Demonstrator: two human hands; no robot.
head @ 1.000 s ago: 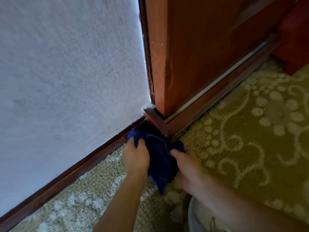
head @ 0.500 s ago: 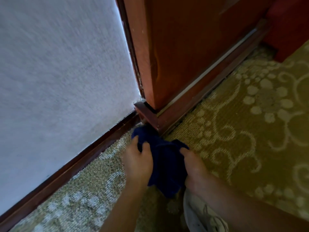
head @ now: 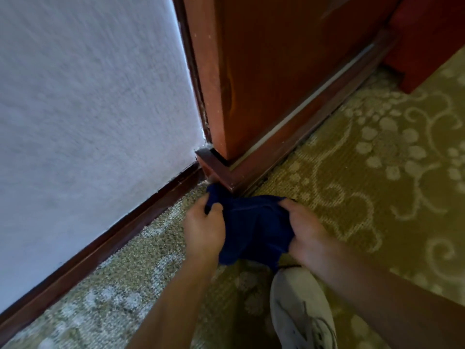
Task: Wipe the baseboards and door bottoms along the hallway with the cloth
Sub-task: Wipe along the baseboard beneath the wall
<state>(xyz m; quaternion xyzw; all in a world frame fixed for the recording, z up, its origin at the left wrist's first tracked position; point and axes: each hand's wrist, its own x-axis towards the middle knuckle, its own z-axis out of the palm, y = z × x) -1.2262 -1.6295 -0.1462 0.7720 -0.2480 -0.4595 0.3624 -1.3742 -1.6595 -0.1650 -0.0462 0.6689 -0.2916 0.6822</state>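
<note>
- Nearest the camera, a pale sneaker (head: 300, 311) stands on the patterned carpet (head: 377, 172), just under the right forearm; it sits close to the work and could get in the way of a pull back toward the body.
- Above it, the left hand (head: 203, 233) and the right hand (head: 305, 235) each grip one side of the dark blue cloth (head: 251, 227), fingers curled into the fabric, so the cloth hangs bunched between them.
- The cloth's far tip lies at the foot of the protruding baseboard corner (head: 219, 170), touching or just short of it; I cannot tell which.
- To do this step well, I would gather the cloth into a firm pad, then press it into the corner and wrap both faces, since a loose bunch skims the edges.
- Leftward, the dark baseboard (head: 100, 245) runs under the white wall (head: 88, 96).
- Farther on, the reddish door (head: 276, 71) meets a low trim strip (head: 314, 107), with carpet pile tight against it.
</note>
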